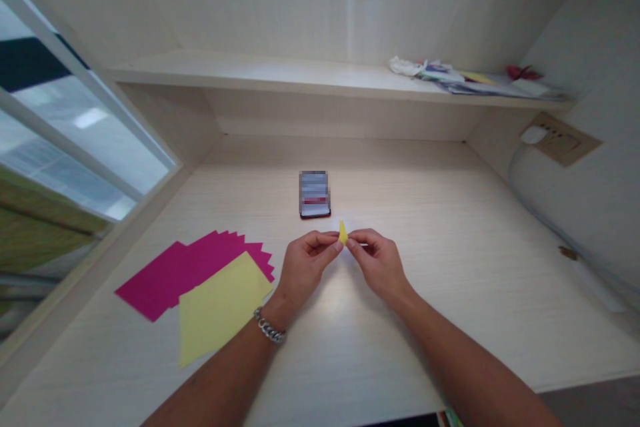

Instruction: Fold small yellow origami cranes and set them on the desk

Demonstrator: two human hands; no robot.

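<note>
A small folded piece of yellow paper (343,232) stands upright between my two hands, its narrow tip pointing up. My left hand (310,260) pinches its left side between thumb and fingers. From the other side, my right hand (377,260) pinches it the same way. The fingertips hide the paper's lower part. Left of my left hand lies a flat sheet of pale yellow paper (220,307), partly on top of several magenta paper sheets (185,273) fanned out on the desk.
A phone (315,194) lies on the desk (450,213) beyond my hands. Papers (480,80) rest on the shelf (300,73) at the back. A plug (534,135) with a grey cable sits in the wall socket (565,140) at right. A window is on the left.
</note>
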